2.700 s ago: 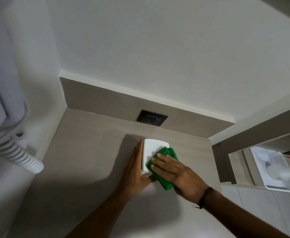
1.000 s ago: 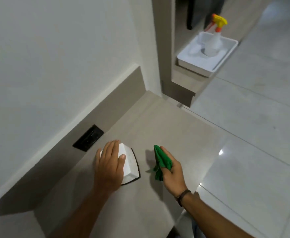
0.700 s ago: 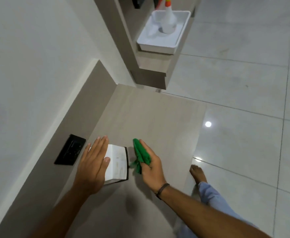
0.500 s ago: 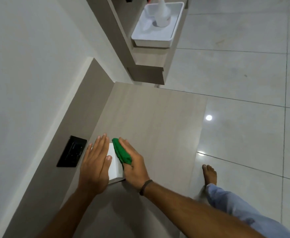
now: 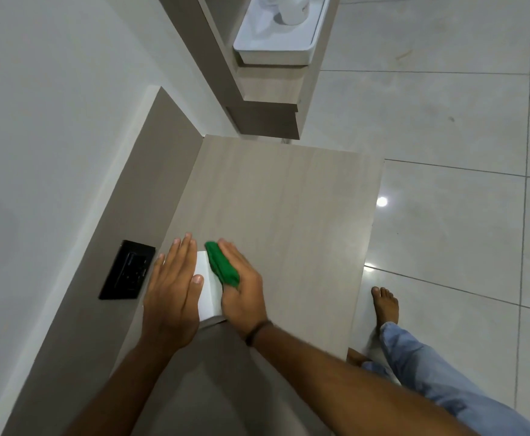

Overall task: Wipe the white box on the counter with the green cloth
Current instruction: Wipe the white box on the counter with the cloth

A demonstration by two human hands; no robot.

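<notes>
A small white box (image 5: 208,289) stands on the beige counter (image 5: 282,221), close to the back panel. My left hand (image 5: 172,291) lies flat over its left side and top, holding it in place. My right hand (image 5: 241,291) presses a folded green cloth (image 5: 221,267) against the box's right side. Only a narrow strip of the box shows between my two hands.
A black wall socket (image 5: 127,270) sits in the brown back panel left of the box. A white tray (image 5: 276,39) rests on a shelf beyond the counter's far end. The counter's right edge drops to a tiled floor, where my bare foot (image 5: 384,305) stands.
My right hand brought the green cloth from beside the box onto its right side. The left hand stayed on the box. The view swung from the wall toward the floor.
</notes>
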